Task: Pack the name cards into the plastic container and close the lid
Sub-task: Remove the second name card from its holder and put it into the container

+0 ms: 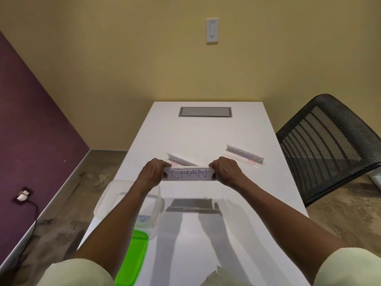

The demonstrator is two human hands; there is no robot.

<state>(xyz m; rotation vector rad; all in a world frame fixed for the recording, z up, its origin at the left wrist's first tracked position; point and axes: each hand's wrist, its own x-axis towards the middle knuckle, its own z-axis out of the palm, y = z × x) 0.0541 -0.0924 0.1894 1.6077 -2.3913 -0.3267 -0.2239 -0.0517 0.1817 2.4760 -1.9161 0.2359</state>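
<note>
A name card (188, 174) with "CHAN" written in blue is held above the white table (206, 131), face toward me. My left hand (151, 172) grips its left end and my right hand (225, 172) grips its right end. Just behind it a second name card (181, 161) lies on the table, partly hidden by the held one. A third name card (244, 156) lies further right. The clear plastic container (107, 200) stands at the table's left edge under my left forearm, with a card showing blue letters inside. Its green lid (132, 259) lies nearer to me.
A black mesh chair (329, 145) stands against the table's right side. A grey cable hatch (205, 112) is set into the far end of the table. The yellow wall with a switch plate (212, 30) is right behind the table. A floor outlet (23, 195) sits at the left.
</note>
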